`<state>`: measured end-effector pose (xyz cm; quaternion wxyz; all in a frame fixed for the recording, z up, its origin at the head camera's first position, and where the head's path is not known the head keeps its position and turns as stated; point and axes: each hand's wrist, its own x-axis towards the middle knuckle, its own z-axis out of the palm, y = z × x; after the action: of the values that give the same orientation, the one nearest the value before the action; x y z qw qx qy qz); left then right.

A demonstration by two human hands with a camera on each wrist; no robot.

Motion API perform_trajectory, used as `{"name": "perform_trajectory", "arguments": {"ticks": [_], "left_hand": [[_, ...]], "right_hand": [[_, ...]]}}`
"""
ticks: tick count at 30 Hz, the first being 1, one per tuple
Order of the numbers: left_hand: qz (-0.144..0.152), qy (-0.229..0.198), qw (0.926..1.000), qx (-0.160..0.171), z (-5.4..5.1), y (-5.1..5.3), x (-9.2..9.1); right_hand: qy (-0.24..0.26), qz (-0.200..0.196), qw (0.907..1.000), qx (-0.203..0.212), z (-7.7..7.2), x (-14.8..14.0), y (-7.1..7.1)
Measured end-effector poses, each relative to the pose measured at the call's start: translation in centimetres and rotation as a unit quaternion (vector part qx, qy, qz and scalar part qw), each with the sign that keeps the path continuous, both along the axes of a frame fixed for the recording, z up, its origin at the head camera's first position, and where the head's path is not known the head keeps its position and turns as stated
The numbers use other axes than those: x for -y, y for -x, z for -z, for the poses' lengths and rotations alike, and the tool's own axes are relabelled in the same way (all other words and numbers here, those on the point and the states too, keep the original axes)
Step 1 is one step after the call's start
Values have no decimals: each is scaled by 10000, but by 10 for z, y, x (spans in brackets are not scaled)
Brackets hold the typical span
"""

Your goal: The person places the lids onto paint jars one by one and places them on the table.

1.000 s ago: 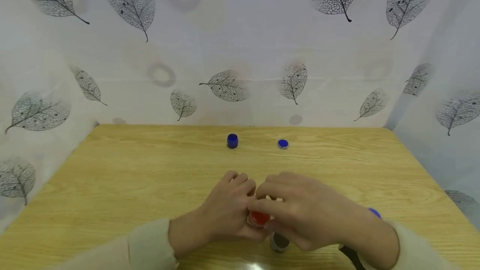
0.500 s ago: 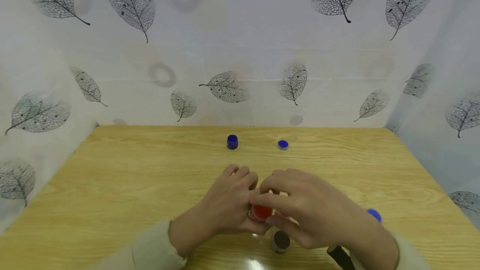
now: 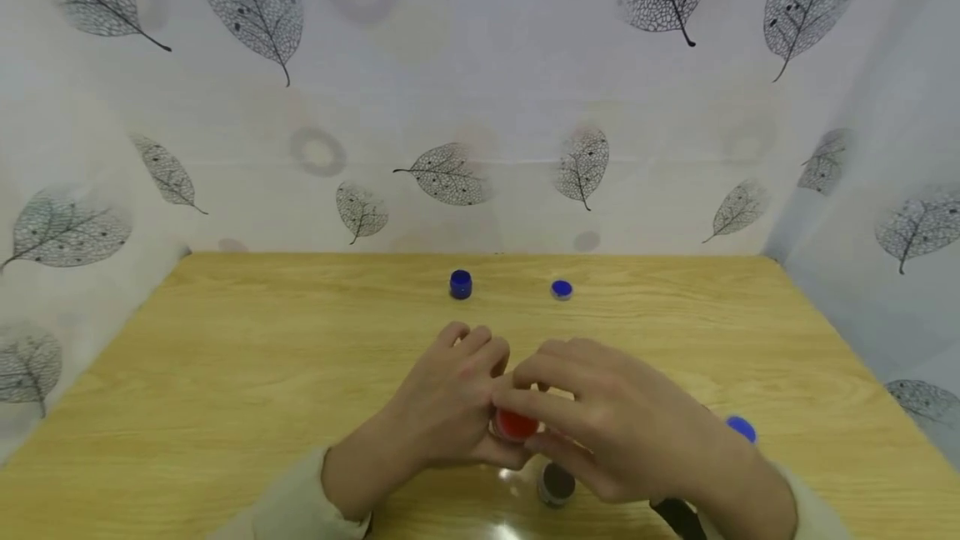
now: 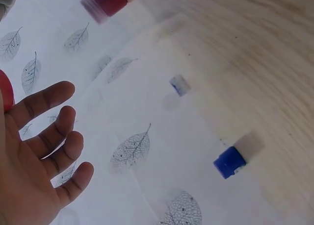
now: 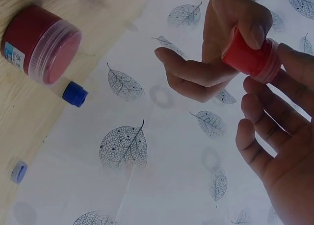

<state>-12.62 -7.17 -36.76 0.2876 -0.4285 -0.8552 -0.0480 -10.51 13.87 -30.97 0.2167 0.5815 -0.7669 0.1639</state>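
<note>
A small red paint jar [image 5: 244, 53] with a clear-rimmed lid [image 5: 269, 67] is held between both hands, tilted in the right wrist view. My left hand [image 3: 447, 407] grips the jar's body with thumb and index finger; its other fingers are loosely bent in the left wrist view. My right hand [image 3: 611, 419] reaches across from the right, its thumb and index finger pinching the lid. From above, the jar's red top [image 3: 516, 423] shows between the hands. Just below the hands stands a larger dark red jar [image 5: 37, 41] with a clear lid, looking nearly black from above.
Toward the back of the wooden table [image 3: 300, 340] stand an uncovered blue jar [image 3: 461, 284] and, to its right, a blue lid [image 3: 562, 290]. A blue round top [image 3: 741, 429] shows beside my right wrist. Under that wrist lies a black object [image 3: 678, 517], partly hidden. Leaf-patterned cloth [image 3: 480, 90] surrounds the table.
Both hands have risen slightly with the red jar, uncovering more of the dark jar below. The right fingers have shifted a little at the lid. The table items stay put.
</note>
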Motion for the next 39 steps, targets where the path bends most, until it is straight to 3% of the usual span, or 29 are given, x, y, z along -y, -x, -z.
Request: {"name": "perform_trajectory", "arguments": {"ticks": [6, 15, 26, 34, 39], "left_hand": [[-6, -27, 9999, -116, -2, 3, 1], [70, -151, 9994, 307, -3, 4, 0], [-175, -78, 9992, 361, -5, 0, 0], [54, -126, 9991, 404, -4, 0, 0], [89, -169, 9987, 480, -3, -1, -1]], "right_hand": [[4, 29, 10000, 61, 1, 2, 3], [-1, 150, 9998, -112, 1, 2, 7], [35, 439, 9984, -355, 2, 4, 7], [331, 667, 9960, -502, 5, 7, 6], [538, 831, 9917, -822, 7, 12, 5]]}}
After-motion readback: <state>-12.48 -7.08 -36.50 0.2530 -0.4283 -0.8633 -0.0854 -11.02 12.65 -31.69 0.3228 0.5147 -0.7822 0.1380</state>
